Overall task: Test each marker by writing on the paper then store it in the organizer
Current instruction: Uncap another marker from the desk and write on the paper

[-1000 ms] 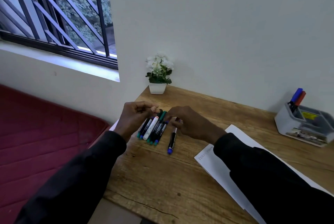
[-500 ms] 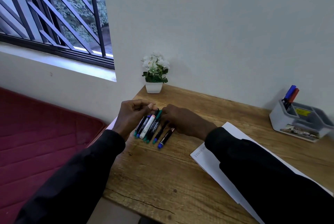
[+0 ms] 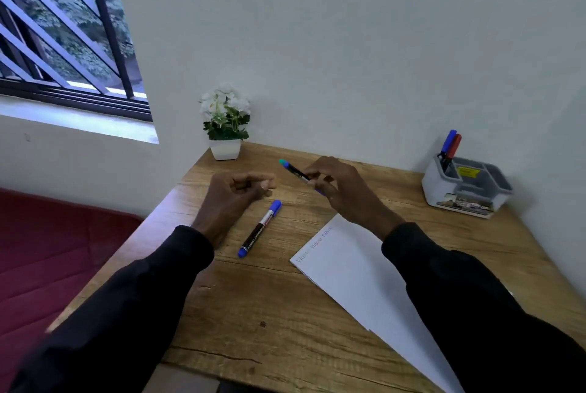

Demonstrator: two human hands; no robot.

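Observation:
My right hand pinches a black marker above the desk. Its teal and blue end points up and to the left, toward the wall. My left hand hovers just left of it with fingers curled against the thumb, and nothing shows in it. A blue-capped marker lies loose on the wood between my hands. The white paper, with a line of writing along its top edge, lies under my right forearm. At the back right stands the grey organizer. The other markers are out of sight.
A blue and a red marker stand in the organizer's left compartment. A small white pot of white flowers sits at the desk's back left corner against the wall. A red mattress lies beyond the desk's left edge.
My right hand has lifted a marker off the desk. The bundle under my left hand is no longer visible, and one blue marker lies alone. The view has tilted down and closer.

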